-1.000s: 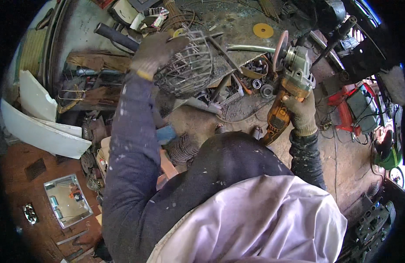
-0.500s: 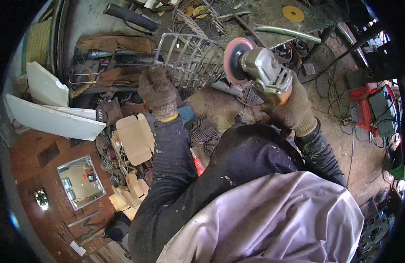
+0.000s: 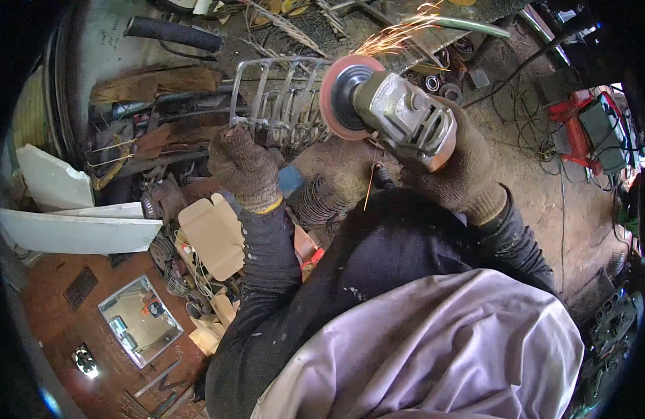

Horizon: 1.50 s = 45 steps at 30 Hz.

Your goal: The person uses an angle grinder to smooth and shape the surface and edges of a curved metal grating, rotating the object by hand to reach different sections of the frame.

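My right hand, in a brown knit glove, grips an angle grinder by its body. Its reddish disc lies against the right side of a welded metal rack made of bars. Orange sparks fly up and to the right from the disc, and a thin streak drops below it. At the rack's lower left corner, my gloved left hand is closed around the frame. The disc and grinder hide the rack's right end.
White boards lean at the left, by an opened cardboard box. A coil of rod or wire lies below the rack. Cables trail across the floor toward a red-framed machine at the right. A curved metal tube lies beyond the grinder.
The grinder has moved left and slightly up onto the rack, and sparks now spray from its disc. My left hand keeps its grip on the rack. The whole view has shifted a little.
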Tool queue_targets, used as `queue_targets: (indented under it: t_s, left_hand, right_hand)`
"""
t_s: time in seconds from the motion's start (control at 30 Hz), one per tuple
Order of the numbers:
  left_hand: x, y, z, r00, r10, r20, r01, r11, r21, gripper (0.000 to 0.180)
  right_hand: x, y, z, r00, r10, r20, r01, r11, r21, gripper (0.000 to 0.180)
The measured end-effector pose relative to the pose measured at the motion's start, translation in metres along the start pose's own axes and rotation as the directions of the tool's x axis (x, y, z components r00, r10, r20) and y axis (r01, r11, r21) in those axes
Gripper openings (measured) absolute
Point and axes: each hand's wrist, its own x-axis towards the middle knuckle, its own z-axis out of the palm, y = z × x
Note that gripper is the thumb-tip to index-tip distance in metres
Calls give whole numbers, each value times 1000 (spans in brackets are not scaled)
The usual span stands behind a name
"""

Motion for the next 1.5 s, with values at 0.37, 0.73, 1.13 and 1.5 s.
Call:
queue_targets:
  t_s: [0.37, 0.73, 1.13, 1.5]
  left_hand:
    - [-1, 7, 3, 1000, -10, 5, 9, 1000, 20, 52]
    - [3, -4, -1, 999, -21, -35, 22, 999, 44, 48]
    - [1, -16, 6, 994, -22, -107, 39, 988, 153, 45]
    - [-13, -79, -15, 997, -23, 72, -16, 865, 502, 42]
  right_hand:
    - [-2, -10, -3, 999, 31, 11, -31, 999, 23, 87]
    - [-1, -14, -15, 989, 80, 127, -91, 993, 78, 83]
    - [-2, -11, -8, 990, 82, 116, -95, 989, 110, 84]
    - [6, -15, -3, 997, 29, 69, -32, 998, 46, 81]
